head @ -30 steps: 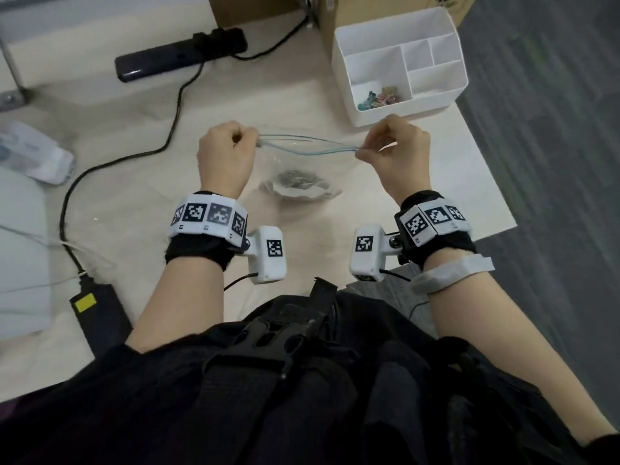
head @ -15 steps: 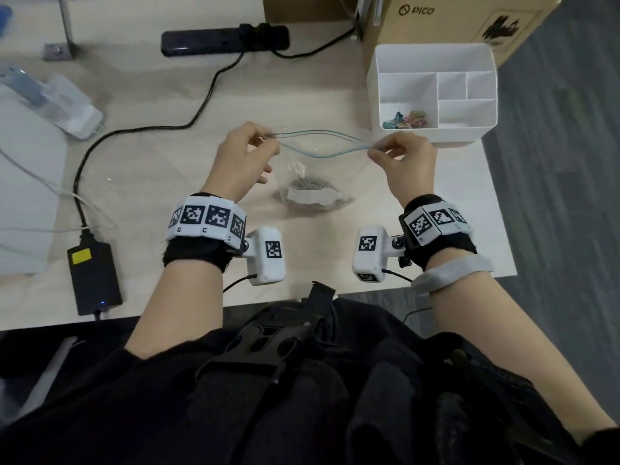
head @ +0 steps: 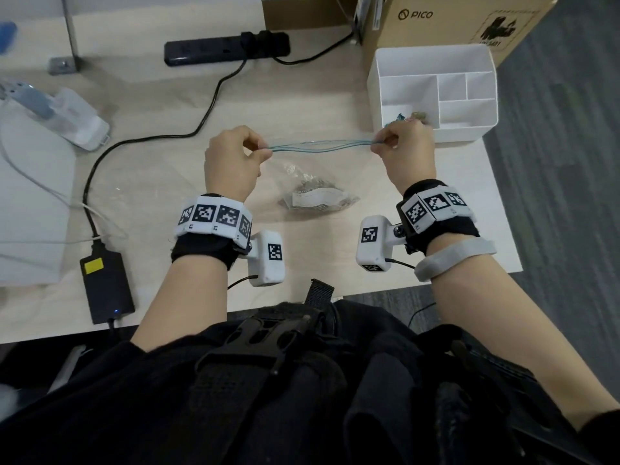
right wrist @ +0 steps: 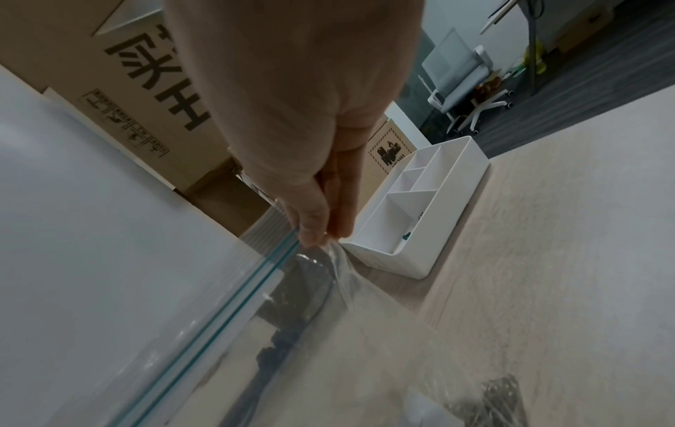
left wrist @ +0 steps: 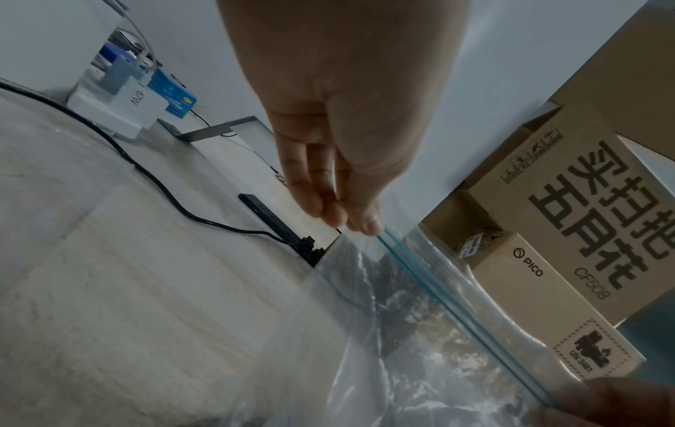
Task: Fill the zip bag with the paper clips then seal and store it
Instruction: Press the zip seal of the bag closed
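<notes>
A clear zip bag (head: 302, 177) with a blue-green zip strip (head: 322, 146) hangs between my two hands above the table. My left hand (head: 260, 152) pinches the strip's left end, my right hand (head: 379, 146) pinches its right end. The two sides of the strip lie close together, stretched almost straight. A heap of dark paper clips (head: 317, 196) with a white label sits in the bag's bottom, resting on the table. In the left wrist view my fingertips (left wrist: 361, 225) pinch the zip strip (left wrist: 456, 309). In the right wrist view thumb and fingers (right wrist: 314, 231) pinch the zip strip (right wrist: 226, 303).
A white compartment organizer (head: 432, 92) stands just behind my right hand, with a few coloured clips (head: 407, 117) in its front left compartment. Cardboard boxes (head: 446, 21) stand behind it. A black power strip (head: 226, 48), cable and power adapter (head: 105, 286) lie to the left.
Both hands have pulled apart, stretching the zip strip nearly straight so the bag's mouth has narrowed. The right hand now sits close in front of the organizer.
</notes>
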Tool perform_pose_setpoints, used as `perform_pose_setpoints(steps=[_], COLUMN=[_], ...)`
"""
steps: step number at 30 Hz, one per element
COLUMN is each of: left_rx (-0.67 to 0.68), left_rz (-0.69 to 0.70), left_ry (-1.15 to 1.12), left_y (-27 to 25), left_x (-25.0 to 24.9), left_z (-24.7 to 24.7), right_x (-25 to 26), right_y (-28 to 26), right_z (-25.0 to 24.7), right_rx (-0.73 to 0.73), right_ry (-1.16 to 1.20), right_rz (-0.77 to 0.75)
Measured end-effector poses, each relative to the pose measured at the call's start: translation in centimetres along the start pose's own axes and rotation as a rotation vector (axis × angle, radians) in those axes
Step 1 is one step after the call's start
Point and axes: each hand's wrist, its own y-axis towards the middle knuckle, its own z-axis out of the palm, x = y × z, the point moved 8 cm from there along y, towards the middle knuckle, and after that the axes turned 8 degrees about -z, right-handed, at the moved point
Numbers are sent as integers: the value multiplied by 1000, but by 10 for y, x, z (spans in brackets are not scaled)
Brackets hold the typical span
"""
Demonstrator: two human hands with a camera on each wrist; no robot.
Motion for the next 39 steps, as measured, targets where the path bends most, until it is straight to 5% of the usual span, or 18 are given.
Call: perform_pose_setpoints(steps=[16, 39], left_rx=[28, 162], left_rz=[57, 200], left_ry=[114, 159], left_y=[2, 2], left_x=[0, -21], left_z=[-7, 16], right_x=[10, 33], right_y=[-7, -9], right_z=[-6, 11], right_rx=[-94, 77], right_ry=[65, -70], right_rz=[41, -51])
